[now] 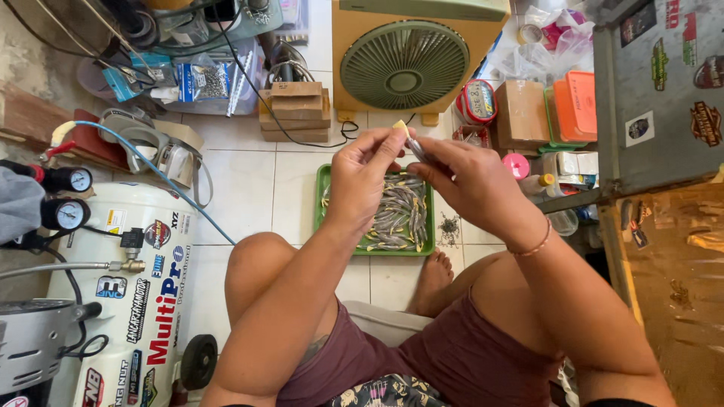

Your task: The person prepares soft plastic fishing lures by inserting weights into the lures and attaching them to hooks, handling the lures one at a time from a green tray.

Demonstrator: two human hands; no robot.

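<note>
I sit on the tiled floor with both hands raised over a green tray that holds several small silvery, fish-shaped pieces. My left hand pinches the yellowish tip of one such small piece between thumb and fingers. My right hand grips the grey body of the same piece from the other side. The two hands touch at the fingertips. A bead bracelet sits on my right wrist.
A white air compressor tank with gauges stands at the left. A box fan stands behind the tray, with small cardboard boxes beside it. Tins, an orange-lidded container and bottles crowd the right, next to a grey stickered cabinet.
</note>
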